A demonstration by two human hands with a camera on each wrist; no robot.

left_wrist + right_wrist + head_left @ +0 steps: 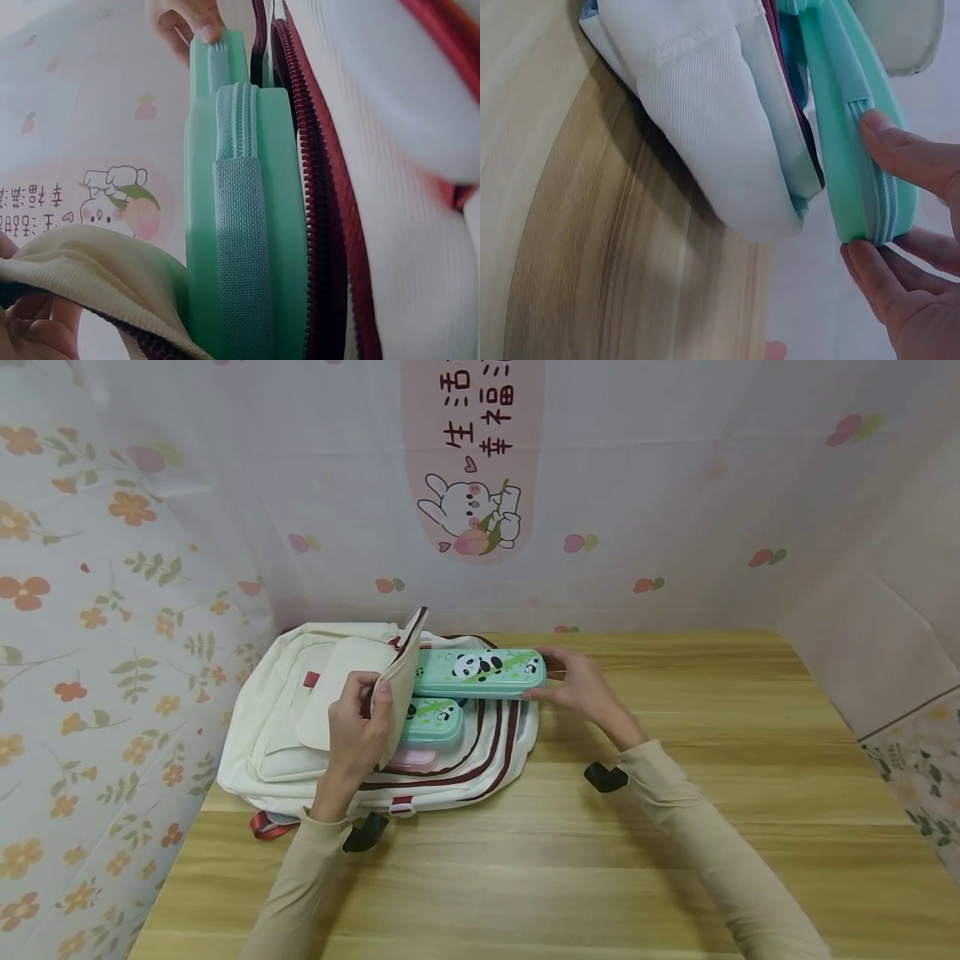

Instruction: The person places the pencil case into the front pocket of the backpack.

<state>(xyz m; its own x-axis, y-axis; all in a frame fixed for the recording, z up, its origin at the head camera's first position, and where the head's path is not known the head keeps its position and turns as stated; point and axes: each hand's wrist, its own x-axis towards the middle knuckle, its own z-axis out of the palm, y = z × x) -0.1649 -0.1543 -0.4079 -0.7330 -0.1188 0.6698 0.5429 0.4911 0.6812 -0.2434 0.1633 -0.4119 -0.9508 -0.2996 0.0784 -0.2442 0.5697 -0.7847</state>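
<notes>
A cream backpack (281, 760) with dark red zippers lies on the table, its opening toward the right. My left hand (356, 727) grips the edge of the raised pocket flap (401, 693). With thumb and fingers, my right hand (581, 689) holds the right end of a long mint-green pencil case (480, 672) printed with pandas. That case's left end is hidden behind the flap. A shorter mint-green panda case (435, 722) sits in the opening below it, partly covered. In the right wrist view, the held case's zipper (885, 202) runs along its side, between thumb and fingers.
A pink item (412, 760) shows at the lower edge of the opening. The wooden table (675, 860) extends to the right and front. A printed cloth (637, 510) hangs behind, and a floral cloth (97, 693) at the left. A red strap (272, 827) lies beside the backpack.
</notes>
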